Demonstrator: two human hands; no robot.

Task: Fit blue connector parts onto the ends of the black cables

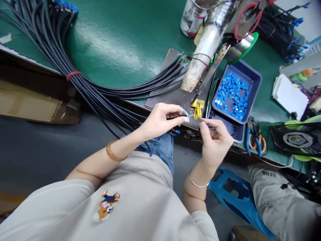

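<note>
My left hand (162, 121) is closed in a pinch on a thin wire (191, 115), whose greenish end sticks out past the fingertips. Just to its right, my right hand (216, 142) has thumb and forefinger pressed together; whatever they hold is too small to make out. A yellow clip-like tool (198, 107) lies at the board's edge, right behind the wire end. From the left, a thick bundle of black cables (82, 83) with a red tie runs toward my lap, some with blue connectors at their ends. Other cables (160, 80) of the bundle rest on the dark board (173, 97).
A dark tray (255, 78) of small blue connectors stands right of the board, overlapping another tray (240, 134) with small black parts. Pliers (254, 137), a solder-like spool (243, 50) and a wrapped tube (200, 57) are nearby. A person's sleeve (276, 197) and a blue stool (238, 197) are at right.
</note>
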